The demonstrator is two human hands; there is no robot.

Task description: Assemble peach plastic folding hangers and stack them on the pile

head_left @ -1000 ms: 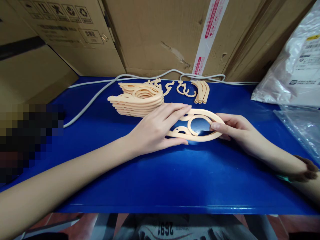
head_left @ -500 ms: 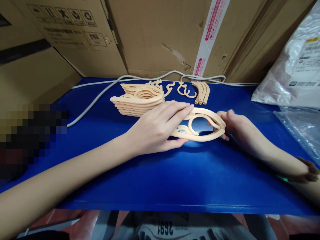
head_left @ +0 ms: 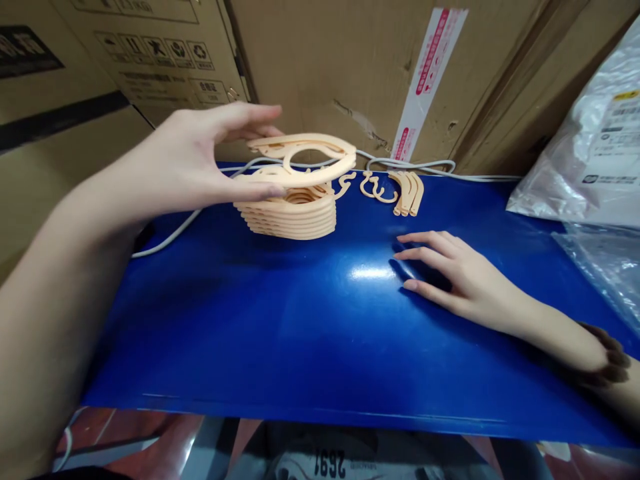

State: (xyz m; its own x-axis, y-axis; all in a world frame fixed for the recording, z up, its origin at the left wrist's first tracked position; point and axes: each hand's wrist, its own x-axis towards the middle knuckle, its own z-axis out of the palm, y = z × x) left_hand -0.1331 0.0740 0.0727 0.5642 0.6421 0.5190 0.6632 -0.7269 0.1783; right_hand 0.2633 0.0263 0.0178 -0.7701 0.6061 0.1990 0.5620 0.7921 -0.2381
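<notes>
On the blue worktop (head_left: pixel 320 333) stands the stack (head_left: pixel 297 227) of cream frames; at its left end is the left hand (head_left: pixel 200 160), part-way closed, thumb on the near rim and fingers at the far rim of a single frame, while the right hand (head_left: pixel 455 273), to the stack's right, is loosely spread and holds nothing. That held frame (head_left: pixel 311 179) is just above the stack, contact unclear; a level hold, rims lined up with the layers, should be steadiest. The curved pieces (head_left: pixel 407 192) right of the stack seem best left undisturbed.
</notes>
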